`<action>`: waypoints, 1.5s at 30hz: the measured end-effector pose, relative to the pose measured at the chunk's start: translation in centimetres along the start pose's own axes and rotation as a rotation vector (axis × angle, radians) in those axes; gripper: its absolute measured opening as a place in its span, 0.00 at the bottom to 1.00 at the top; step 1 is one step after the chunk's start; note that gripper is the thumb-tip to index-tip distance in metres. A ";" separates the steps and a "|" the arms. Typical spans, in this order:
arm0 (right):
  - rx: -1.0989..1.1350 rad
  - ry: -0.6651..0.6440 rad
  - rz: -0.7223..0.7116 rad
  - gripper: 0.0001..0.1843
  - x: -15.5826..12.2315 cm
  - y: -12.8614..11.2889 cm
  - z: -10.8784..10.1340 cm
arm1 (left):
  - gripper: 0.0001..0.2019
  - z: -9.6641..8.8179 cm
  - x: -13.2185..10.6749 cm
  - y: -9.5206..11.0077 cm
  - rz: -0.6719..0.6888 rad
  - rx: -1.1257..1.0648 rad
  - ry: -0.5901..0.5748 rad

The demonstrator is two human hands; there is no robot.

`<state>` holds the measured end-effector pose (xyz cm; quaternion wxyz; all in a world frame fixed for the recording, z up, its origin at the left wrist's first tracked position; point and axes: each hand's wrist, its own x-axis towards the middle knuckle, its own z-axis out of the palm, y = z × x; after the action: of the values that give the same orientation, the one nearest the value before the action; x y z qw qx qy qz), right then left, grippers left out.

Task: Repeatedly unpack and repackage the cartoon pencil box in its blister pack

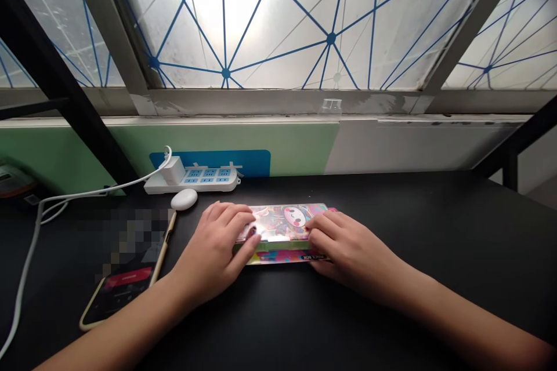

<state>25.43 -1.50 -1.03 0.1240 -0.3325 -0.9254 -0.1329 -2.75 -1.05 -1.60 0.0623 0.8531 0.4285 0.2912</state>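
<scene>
A colourful pencil box (278, 225) with a round cartoon face on its lid and a green side lies on the black table. Beneath its front edge shows a bright printed card (278, 257), partly lettered "BOX". My left hand (220, 240) grips the box's left end, fingers over the top and thumb at the front. At the right end, my right hand (337, 243) has its fingers curled on the lid's edge and the card's corner. The undersides of both hands are hidden.
A phone (126, 284) in a pale case lies left of my left forearm. Behind it are a white oval object (184, 199) and a white power strip (195, 179) with a plugged-in charger and a cable (30, 249). Black frame bars (65, 81) slant at both sides below the window.
</scene>
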 end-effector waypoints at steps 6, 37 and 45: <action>0.215 -0.035 0.024 0.08 0.0 0.1 -0.5 | 0.28 1.2 -0.5 -1.0 -0.067 0.262 -0.171; 0.056 0.288 0.157 0.36 -0.5 2.6 -1.7 | 0.35 -0.3 -1.0 1.4 0.317 0.477 0.190; -0.115 0.299 0.071 0.26 -0.3 0.1 -2.0 | 0.23 -1.3 -0.6 2.1 0.269 0.517 0.189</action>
<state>25.99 -2.24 0.78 0.2456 -0.3482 -0.8752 -0.2291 -2.31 -3.02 -0.04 -0.2364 0.8588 0.3755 0.2563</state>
